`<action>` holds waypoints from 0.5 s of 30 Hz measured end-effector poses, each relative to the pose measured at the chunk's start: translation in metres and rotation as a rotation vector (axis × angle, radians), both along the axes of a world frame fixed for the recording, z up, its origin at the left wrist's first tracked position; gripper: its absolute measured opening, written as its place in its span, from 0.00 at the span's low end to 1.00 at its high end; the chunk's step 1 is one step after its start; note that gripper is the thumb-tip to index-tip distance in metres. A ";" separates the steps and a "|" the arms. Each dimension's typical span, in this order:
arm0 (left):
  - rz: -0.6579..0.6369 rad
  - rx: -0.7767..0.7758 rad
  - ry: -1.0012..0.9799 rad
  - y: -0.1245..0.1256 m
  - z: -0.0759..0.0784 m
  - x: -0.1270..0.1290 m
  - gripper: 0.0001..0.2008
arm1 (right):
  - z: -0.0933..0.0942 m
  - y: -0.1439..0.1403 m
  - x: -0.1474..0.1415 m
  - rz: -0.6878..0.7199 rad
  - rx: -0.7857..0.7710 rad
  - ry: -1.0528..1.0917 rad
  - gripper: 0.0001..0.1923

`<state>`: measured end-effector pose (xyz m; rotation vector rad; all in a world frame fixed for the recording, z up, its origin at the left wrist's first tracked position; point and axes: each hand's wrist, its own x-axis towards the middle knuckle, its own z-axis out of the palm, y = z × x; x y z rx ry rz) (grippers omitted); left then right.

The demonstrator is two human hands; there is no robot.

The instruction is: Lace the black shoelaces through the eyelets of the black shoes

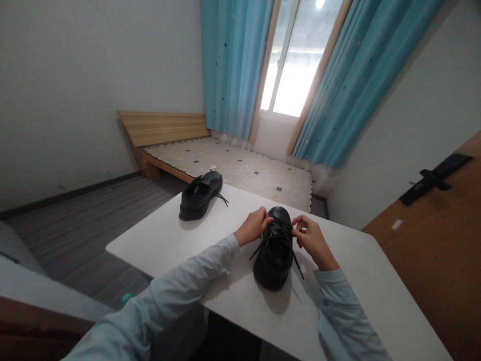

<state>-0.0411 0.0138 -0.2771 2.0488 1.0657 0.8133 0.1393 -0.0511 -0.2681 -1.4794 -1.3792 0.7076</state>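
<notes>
A black lace-up shoe (273,271) stands on the white table in front of me, its toe pointing away and its heel towards me. Black shoelaces (278,229) cross its front, and their loose ends hang down on both sides. At the left edge of the lacing, my left hand (257,225) is closed, with thumb and fingers pinched on the lace. My right hand (308,236) pinches at the lace on the right edge, fingertips together. The other black shoe (201,194) sits at the table's far left, with a lace end trailing to its right.
The white table (376,291) has its far edge close to a bed (244,165) with a patterned mattress. A wooden door (443,240) with a black handle is on the right. Blue curtains (236,65) flank a window behind the bed.
</notes>
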 end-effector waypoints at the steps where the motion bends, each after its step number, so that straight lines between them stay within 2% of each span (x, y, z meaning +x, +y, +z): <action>1: -0.018 0.032 -0.007 0.001 0.000 0.000 0.06 | 0.000 0.000 0.000 0.007 0.005 -0.005 0.09; 6: -0.071 0.197 -0.059 0.002 -0.001 0.001 0.05 | 0.001 0.000 0.000 0.010 -0.007 -0.031 0.08; 10: -0.101 0.250 -0.137 0.001 0.001 0.000 0.04 | 0.003 0.002 0.001 -0.029 0.021 -0.067 0.11; 15: -0.119 0.293 -0.161 -0.003 0.008 -0.004 0.09 | 0.005 0.002 0.001 -0.049 0.113 -0.159 0.16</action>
